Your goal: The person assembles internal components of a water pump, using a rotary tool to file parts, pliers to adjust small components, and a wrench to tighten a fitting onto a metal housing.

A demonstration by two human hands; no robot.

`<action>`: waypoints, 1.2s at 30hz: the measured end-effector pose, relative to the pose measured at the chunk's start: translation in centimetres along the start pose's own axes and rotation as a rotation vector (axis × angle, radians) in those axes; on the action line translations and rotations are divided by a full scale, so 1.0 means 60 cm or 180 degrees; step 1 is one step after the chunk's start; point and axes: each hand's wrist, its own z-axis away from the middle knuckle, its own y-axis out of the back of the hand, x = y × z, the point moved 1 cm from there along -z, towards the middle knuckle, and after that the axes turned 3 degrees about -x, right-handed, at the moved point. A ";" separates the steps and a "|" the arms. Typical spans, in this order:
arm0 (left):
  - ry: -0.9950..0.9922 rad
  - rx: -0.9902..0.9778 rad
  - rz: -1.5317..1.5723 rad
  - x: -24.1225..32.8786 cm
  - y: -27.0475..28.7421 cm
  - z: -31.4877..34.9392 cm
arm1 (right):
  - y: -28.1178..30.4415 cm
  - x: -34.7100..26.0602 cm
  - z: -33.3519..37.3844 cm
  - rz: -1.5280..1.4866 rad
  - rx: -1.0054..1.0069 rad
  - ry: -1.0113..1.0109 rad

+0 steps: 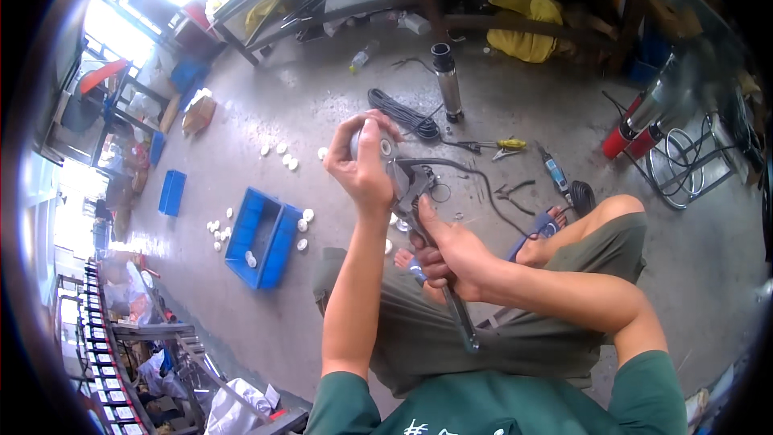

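My left hand (pixel 362 165) is wrapped round a round metal part (pixel 386 147) with a ring-shaped opening at its centre. My right hand (pixel 457 260) grips an adjustable wrench (pixel 461 324) by its dark handle, which slants down toward my lap. The wrench's head sits right beside the round part, just under my left hand; whether its jaws bite on the part I cannot tell. A black cable (pixel 467 167) runs off to the right from near the wrench head. My left palm and fingers hide much of the part.
Left of me stands a blue bin (pixel 278 246), with white round pieces (pixel 303 225) scattered about it. Ahead are a cable coil (pixel 398 115) and an upright metal cylinder (pixel 448 84). Yellow-handled pliers (pixel 511 144), dark pliers (pixel 516 193) and a blue pen-like tool (pixel 554 171) lie on the floor.
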 end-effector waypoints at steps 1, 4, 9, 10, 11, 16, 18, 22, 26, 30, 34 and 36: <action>0.0038 -0.0049 0.0206 0.002 0.003 0.003 | 0.004 0.000 0.005 0.0142 0.0041 0.0008; 0.0486 0.0744 0.0985 0.017 -0.014 -0.001 | 0.029 -0.018 0.008 0.1337 0.0203 0.0822; 0.2112 0.0441 0.1918 0.041 0.008 -0.004 | 0.087 -0.054 -0.009 0.3159 0.0281 0.2035; 0.2240 0.0307 0.2073 0.041 0.010 -0.004 | 0.083 -0.061 -0.010 0.3132 0.0197 0.2047; 0.2365 0.0195 0.2269 0.035 0.010 0.001 | 0.084 -0.069 -0.008 0.3141 0.0129 0.2029; 0.2013 -0.0075 0.1529 0.056 -0.009 -0.003 | 0.084 -0.089 0.011 0.3338 0.0144 0.2160; 0.1236 0.0164 0.0906 0.052 -0.024 0.002 | 0.095 -0.077 -0.006 0.2913 0.0004 0.1913; 0.0931 0.0030 0.0585 0.038 -0.033 -0.013 | 0.081 -0.028 -0.021 0.1951 -0.0032 0.1390; 0.2081 -0.0422 0.1171 0.046 0.007 -0.016 | 0.078 -0.058 -0.006 0.3171 0.0393 0.1843; 0.1787 -0.0384 0.1350 0.047 -0.001 -0.007 | 0.071 -0.064 -0.008 0.3297 0.0245 0.1805; 0.1813 -0.0579 0.1398 0.044 0.004 -0.009 | 0.067 -0.048 -0.013 0.2926 0.0018 0.1919; 0.1972 -0.0315 0.1388 0.029 0.011 -0.007 | 0.071 -0.046 -0.017 0.2533 -0.0287 0.1500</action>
